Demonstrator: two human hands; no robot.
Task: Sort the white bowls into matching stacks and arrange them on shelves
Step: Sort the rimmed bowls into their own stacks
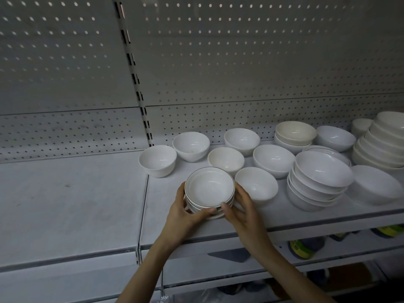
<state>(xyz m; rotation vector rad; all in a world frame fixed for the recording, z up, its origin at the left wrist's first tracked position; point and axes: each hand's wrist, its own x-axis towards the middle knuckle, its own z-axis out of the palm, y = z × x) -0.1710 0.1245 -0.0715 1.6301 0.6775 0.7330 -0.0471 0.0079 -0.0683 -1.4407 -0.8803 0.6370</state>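
Your left hand (182, 212) and right hand (241, 207) grip the dark-rimmed bowl stack (209, 189) near the shelf (87, 204) edge (front centre); a nudge right could knock the neighbouring bowl (256, 183).

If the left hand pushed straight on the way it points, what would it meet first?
The left hand grips the dark-rimmed bowl stack, so that comes first. Pushed onward, the stack would probably bump the cream bowl behind it; the gap is hard to judge.
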